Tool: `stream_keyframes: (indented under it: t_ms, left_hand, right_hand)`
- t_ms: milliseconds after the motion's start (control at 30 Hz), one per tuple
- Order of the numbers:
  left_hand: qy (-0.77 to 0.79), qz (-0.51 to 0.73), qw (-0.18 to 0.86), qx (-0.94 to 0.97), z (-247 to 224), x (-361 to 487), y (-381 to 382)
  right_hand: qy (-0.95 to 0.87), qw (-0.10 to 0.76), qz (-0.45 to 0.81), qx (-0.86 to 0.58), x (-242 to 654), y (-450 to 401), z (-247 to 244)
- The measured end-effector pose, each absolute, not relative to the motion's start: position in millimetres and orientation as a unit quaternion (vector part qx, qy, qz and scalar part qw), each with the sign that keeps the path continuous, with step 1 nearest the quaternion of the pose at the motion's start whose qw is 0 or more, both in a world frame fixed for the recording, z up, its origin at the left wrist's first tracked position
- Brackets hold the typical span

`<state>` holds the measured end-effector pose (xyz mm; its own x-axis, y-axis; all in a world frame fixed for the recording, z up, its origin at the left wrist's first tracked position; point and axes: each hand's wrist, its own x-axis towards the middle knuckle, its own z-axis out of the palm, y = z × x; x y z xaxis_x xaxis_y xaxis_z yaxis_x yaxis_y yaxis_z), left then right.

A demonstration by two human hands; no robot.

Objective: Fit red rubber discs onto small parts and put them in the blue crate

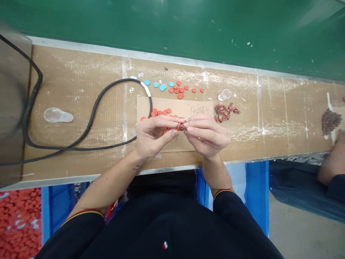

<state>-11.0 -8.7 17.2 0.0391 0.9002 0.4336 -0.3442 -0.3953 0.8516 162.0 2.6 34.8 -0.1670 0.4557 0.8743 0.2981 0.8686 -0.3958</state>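
Over the cardboard sheet [178,147], my two hands meet fingertip to fingertip. My left hand [151,136] pinches a small red disc [179,126], held on edge between thumb and forefinger. My right hand [207,135] is closed at the disc's right side, on a small brownish part that the fingers mostly cover; its kind cannot be made out. Loose red discs [165,112] lie behind and beneath my left hand. Tiny dark bits [199,109] are scattered on the sheet behind my right hand. Just right of the sheet lies a pile of small red-and-dark wired pieces [225,112].
Blue discs [156,85] and more red discs [186,87] lie behind the sheet. A black cable [93,115] loops across the left, near a clear plastic piece [58,115]. A bin of red discs [20,223] stands below left. Another person's arm [332,160] shows at right.
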Motion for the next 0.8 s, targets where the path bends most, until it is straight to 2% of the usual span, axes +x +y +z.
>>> stream_keyframes:
  t_ms: [200, 500, 800]
  left_hand:
    - [0.245, 0.648, 0.469, 0.547, 15.6, -12.4, -7.5]
    - [0.252, 0.616, 0.527, 0.528, 7.6, -14.0, -1.4]
    - [0.233, 0.626, 0.522, 0.531, -1.5, -11.0, 4.4]
  right_hand:
    - [-0.759, 0.599, 0.078, -0.244, 161.1, 2.0, 33.9]
    - [-0.756, 0.591, 0.099, -0.263, 167.0, 5.2, 29.9]
    - [-0.750, 0.600, 0.126, -0.248, 172.0, 11.1, 23.6]
